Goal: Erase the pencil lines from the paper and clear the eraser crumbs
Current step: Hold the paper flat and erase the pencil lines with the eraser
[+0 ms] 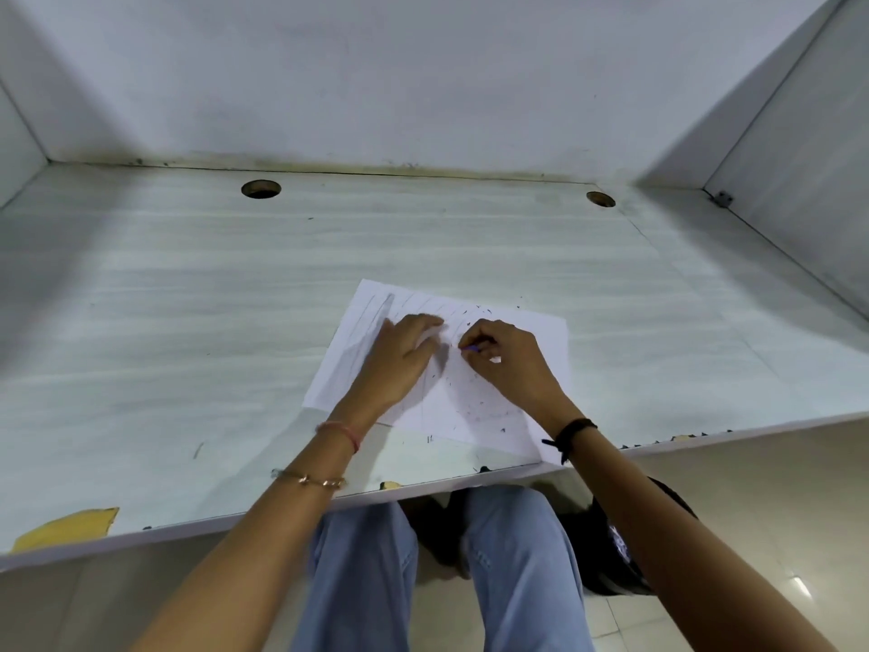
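Paper (541, 341): flat on the desk (188, 322).
Left hand (404, 355): fingers flat, pressing the sheet.
Right hand (503, 355): pinching what seems an eraser (470, 349), mostly hidden.
Pencil lines (371, 317): ten o'clock from the right hand, running one-to-seven.
Crumbs (475, 407): six o'clock.

one sheet of paper (526, 331), one eraser (471, 349), two hands (left hand (399, 355), right hand (505, 357)), two round holes (261, 188) (600, 199) in the desk (188, 322), three wristbands (338, 432) (308, 480) (573, 430)

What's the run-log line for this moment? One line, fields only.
stage: erasing | left hand: flat on paper | right hand: pinches eraser against paper | crumbs: scattered on paper | pencil lines: visible at left
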`<state>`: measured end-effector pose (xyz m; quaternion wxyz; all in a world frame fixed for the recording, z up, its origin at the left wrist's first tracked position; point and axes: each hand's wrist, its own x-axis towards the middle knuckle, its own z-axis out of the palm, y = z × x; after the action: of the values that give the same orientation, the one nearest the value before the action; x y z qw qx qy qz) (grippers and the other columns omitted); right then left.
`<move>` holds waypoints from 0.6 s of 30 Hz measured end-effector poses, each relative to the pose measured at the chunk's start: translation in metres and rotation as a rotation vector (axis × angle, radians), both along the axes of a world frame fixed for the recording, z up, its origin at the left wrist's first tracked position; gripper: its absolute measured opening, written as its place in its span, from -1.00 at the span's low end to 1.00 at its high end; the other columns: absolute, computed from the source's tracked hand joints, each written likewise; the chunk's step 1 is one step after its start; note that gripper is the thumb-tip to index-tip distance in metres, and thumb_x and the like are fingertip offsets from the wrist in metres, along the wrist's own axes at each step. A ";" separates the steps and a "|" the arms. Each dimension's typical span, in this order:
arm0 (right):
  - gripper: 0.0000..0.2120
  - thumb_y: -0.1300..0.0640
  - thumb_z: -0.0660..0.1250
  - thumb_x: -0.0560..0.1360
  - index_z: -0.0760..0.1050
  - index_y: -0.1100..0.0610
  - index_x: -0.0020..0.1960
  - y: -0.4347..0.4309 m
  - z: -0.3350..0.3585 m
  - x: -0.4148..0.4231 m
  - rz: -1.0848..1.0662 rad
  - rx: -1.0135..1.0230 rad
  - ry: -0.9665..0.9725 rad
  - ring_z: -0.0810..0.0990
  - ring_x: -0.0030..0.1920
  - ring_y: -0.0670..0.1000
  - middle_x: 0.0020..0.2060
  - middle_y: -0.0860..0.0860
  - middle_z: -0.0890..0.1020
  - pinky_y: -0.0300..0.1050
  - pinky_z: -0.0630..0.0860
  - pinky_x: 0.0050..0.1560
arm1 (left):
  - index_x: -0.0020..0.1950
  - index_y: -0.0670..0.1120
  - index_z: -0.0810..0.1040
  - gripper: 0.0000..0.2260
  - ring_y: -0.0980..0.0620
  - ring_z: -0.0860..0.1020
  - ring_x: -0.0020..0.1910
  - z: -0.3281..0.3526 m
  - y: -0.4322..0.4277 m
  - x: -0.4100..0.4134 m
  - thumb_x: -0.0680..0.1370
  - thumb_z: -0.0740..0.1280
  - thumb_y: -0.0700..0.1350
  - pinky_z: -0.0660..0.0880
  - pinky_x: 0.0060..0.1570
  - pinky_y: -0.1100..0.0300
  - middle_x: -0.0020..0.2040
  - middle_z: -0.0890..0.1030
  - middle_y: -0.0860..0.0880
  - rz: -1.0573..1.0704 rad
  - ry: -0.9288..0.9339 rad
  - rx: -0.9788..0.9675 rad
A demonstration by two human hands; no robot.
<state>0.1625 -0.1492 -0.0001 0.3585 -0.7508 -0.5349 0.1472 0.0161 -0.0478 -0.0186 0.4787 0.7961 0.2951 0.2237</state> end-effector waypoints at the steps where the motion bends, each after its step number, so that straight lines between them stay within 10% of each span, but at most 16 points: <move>1: -0.92 0.32 0.37 0.47 0.58 0.18 -0.09 0.000 0.000 0.000 -0.012 0.005 0.002 0.61 -0.13 -0.02 -0.14 -0.01 0.64 -0.42 0.48 -0.13 | 0.32 -0.08 0.50 -0.74 0.07 0.42 0.35 -0.003 -0.002 -0.009 0.66 0.17 -0.15 0.01 0.49 0.25 0.34 0.50 0.02 0.021 0.051 0.128; 7: -0.90 0.34 0.38 0.44 0.60 0.21 -0.08 -0.003 0.001 -0.005 -0.062 0.028 0.035 0.62 -0.14 -0.01 -0.15 0.01 0.66 -0.44 0.49 -0.10 | 0.46 0.12 0.38 -0.65 0.17 0.09 0.54 -0.011 -0.021 -0.044 0.68 0.08 -0.06 -0.35 0.45 -0.06 0.54 0.22 0.11 0.058 0.313 0.363; 18: -0.91 0.31 0.42 0.41 0.62 0.17 -0.12 -0.022 0.013 -0.039 0.124 -0.056 0.178 0.59 -0.27 -0.08 -0.23 0.02 0.68 -0.30 0.53 -0.14 | 0.55 0.31 -0.10 -0.56 0.08 -0.20 0.57 -0.018 -0.017 -0.034 0.65 -0.16 0.18 -0.30 0.45 -0.24 0.60 -0.14 0.12 -0.036 0.601 0.580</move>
<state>0.1236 -0.1709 0.0128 0.3738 -0.7099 -0.5419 0.2503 -0.0176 -0.0647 -0.0365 0.1313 0.9327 0.3325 0.0469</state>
